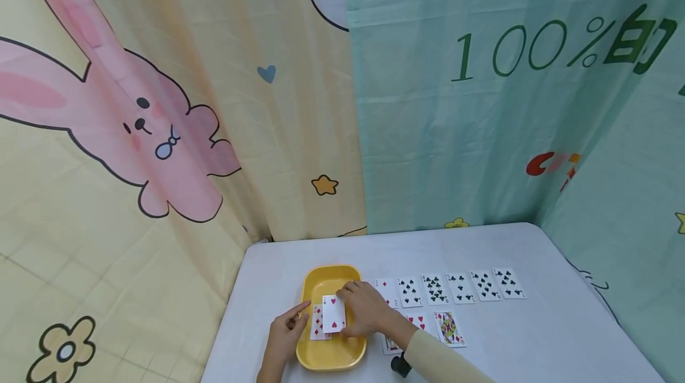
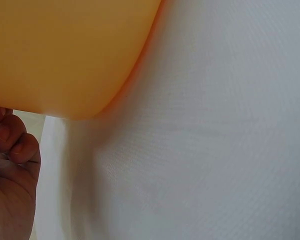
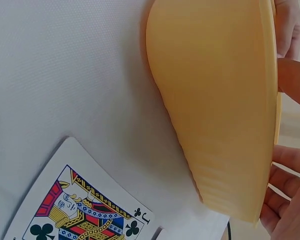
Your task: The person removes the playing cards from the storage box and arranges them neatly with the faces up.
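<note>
A yellow tray (image 1: 330,361) stands on the white table, with a diamonds playing card (image 1: 317,326) lying in it. My right hand (image 1: 365,308) reaches over the tray's right side and pinches a hearts playing card (image 1: 333,314) between thumb and fingers. That card partly covers the diamonds card. At the left rim is my left hand (image 1: 286,332), its fingers loosely bent and holding no card. The left wrist view shows these fingers (image 2: 21,142) beside the tray's outer wall (image 2: 65,65). In the right wrist view the tray wall (image 3: 215,100) hides the cards inside.
Right of the tray, a row of several face-up cards (image 1: 436,289) lies on the white table (image 1: 535,341). A nearer row holds a queen of diamonds (image 1: 449,329), a hearts card (image 1: 420,320) and a jack of clubs (image 3: 85,210), partly behind my right arm. Printed curtains (image 1: 299,133) hang behind.
</note>
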`<state>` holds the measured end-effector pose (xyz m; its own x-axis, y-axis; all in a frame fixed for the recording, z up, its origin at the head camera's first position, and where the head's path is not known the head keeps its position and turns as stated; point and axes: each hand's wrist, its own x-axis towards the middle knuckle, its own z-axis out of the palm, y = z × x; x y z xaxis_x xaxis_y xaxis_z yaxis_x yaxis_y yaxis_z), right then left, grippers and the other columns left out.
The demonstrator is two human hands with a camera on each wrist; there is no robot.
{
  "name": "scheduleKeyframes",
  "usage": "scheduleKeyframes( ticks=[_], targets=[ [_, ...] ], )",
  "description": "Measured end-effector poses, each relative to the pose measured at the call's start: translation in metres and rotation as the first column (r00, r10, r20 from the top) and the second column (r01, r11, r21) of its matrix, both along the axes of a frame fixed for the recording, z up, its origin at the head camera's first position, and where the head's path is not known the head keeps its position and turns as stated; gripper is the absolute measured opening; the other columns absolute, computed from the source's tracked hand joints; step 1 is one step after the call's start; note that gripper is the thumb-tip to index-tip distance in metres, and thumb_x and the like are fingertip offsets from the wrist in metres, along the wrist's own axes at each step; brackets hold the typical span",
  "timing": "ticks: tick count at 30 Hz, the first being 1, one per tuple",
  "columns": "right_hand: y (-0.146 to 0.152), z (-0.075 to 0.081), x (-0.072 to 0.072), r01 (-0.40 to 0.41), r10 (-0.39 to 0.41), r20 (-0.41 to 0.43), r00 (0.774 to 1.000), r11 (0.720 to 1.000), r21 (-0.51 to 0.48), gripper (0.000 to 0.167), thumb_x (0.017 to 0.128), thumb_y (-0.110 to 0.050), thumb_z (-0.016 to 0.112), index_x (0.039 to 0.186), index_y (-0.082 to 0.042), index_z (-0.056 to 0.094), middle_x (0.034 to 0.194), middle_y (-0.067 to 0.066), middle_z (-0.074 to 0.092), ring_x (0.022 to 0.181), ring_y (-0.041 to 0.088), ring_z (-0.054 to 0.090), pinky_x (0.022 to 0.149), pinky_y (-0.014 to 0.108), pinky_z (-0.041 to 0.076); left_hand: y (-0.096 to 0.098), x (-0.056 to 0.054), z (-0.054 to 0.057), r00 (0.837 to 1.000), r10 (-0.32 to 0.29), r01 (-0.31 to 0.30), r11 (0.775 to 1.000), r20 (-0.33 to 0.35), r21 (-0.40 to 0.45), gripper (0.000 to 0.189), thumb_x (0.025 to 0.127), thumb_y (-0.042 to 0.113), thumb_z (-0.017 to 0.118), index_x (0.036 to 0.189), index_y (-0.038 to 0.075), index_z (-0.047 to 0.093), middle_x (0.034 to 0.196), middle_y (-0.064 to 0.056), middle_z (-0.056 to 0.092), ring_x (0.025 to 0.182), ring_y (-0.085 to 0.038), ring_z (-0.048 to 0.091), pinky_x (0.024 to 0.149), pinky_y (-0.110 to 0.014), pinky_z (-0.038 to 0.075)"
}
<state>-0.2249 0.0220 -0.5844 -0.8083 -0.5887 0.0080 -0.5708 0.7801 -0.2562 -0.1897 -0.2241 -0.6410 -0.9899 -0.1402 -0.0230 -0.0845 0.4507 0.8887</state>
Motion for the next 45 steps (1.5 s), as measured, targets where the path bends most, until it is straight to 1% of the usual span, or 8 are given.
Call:
scheduleKeyframes(
  ticks=[5, 10, 17, 23, 27, 32, 38, 45],
  targets=[
    [0.004, 0.004, 0.001, 0.003, -0.003, -0.010, 1.000, 1.000, -0.006, 0.083, 0.073, -0.067, 0.078, 0.138, -0.019, 0.061, 0.135, -0.003, 0.060, 0.123, 0.016, 0.054, 0.113, 0.040, 0.044, 0.001, 0.000, -0.001, 1.000, 0.006, -0.006, 1.000, 0.001, 0.019, 0.027, 0.096, 0.015, 0.073, 0.123, 0.021, 0.077, 0.073, 0.002, 0.049, 0.056, -0.007, 0.040, 0.047, -0.019, 0.035],
    [0.014, 0.011, 0.002, 0.041, -0.040, 0.023, 0.999, 0.999, -0.034, 0.083, 0.073, -0.064, 0.081, 0.139, -0.019, 0.061, 0.137, -0.003, 0.059, 0.125, 0.017, 0.053, 0.113, 0.043, 0.045, 0.001, -0.001, -0.003, 1.000, 0.000, 0.000, 1.000, -0.004, 0.024, 0.027, 0.096, 0.015, 0.073, 0.122, 0.021, 0.077, 0.074, 0.002, 0.050, 0.056, -0.006, 0.040, 0.047, -0.018, 0.035],
    [0.039, 0.021, -0.001, 0.081, -0.081, -0.004, 0.997, 0.996, -0.044, 0.085, 0.072, -0.065, 0.080, 0.140, -0.019, 0.060, 0.139, -0.002, 0.059, 0.127, 0.019, 0.054, 0.112, 0.045, 0.046, 0.000, -0.001, 0.000, 1.000, 0.008, -0.008, 1.000, 0.004, 0.015, 0.028, 0.096, 0.016, 0.073, 0.123, 0.021, 0.077, 0.075, 0.001, 0.050, 0.058, -0.008, 0.041, 0.048, -0.018, 0.035],
    [0.065, 0.029, 0.000, 0.122, -0.122, -0.007, 0.992, 0.991, -0.048, 0.084, 0.073, -0.064, 0.078, 0.142, -0.020, 0.059, 0.139, -0.002, 0.059, 0.129, 0.020, 0.053, 0.112, 0.048, 0.046, 0.001, -0.002, 0.001, 1.000, 0.006, -0.006, 1.000, 0.015, 0.006, 0.028, 0.097, 0.017, 0.072, 0.124, 0.022, 0.076, 0.077, 0.001, 0.050, 0.059, -0.008, 0.041, 0.048, -0.019, 0.036],
    [0.083, 0.029, 0.002, 0.143, -0.145, -0.018, 0.989, 0.988, -0.054, 0.084, 0.073, -0.063, 0.078, 0.142, -0.019, 0.059, 0.140, -0.001, 0.059, 0.129, 0.021, 0.053, 0.111, 0.050, 0.047, -0.001, -0.003, -0.001, 1.000, 0.001, -0.001, 1.000, 0.019, 0.004, 0.028, 0.097, 0.017, 0.073, 0.124, 0.023, 0.076, 0.077, 0.001, 0.050, 0.059, -0.008, 0.042, 0.048, -0.019, 0.036],
    [0.108, 0.028, 0.007, 0.190, -0.192, -0.028, 0.981, 0.980, -0.062, 0.084, 0.070, -0.060, 0.083, 0.141, -0.019, 0.060, 0.139, 0.000, 0.059, 0.130, 0.024, 0.053, 0.110, 0.053, 0.047, -0.002, -0.003, -0.002, 1.000, -0.015, 0.015, 1.000, 0.010, 0.011, 0.028, 0.097, 0.016, 0.072, 0.124, 0.022, 0.077, 0.076, 0.001, 0.049, 0.058, -0.007, 0.041, 0.048, -0.019, 0.036],
    [0.144, 0.025, 0.013, 0.224, -0.229, -0.061, 0.972, 0.972, -0.071, 0.084, 0.070, -0.057, 0.085, 0.141, -0.017, 0.061, 0.139, 0.002, 0.060, 0.131, 0.025, 0.054, 0.109, 0.053, 0.047, -0.001, -0.004, -0.001, 0.999, -0.006, 0.006, 1.000, 0.032, 0.004, 0.028, 0.097, 0.017, 0.073, 0.124, 0.023, 0.076, 0.077, 0.001, 0.050, 0.059, -0.008, 0.041, 0.049, -0.019, 0.037],
    [0.183, 0.025, 0.018, 0.243, -0.248, -0.070, 0.966, 0.967, -0.076, 0.081, 0.071, -0.052, 0.087, 0.140, -0.016, 0.061, 0.139, 0.003, 0.060, 0.130, 0.027, 0.054, 0.108, 0.055, 0.047, 0.002, -0.002, -0.001, 0.999, 0.012, -0.012, 1.000, 0.037, -0.015, 0.029, 0.096, 0.017, 0.073, 0.124, 0.022, 0.076, 0.077, 0.001, 0.050, 0.058, -0.008, 0.041, 0.048, -0.019, 0.037]
  ],
)
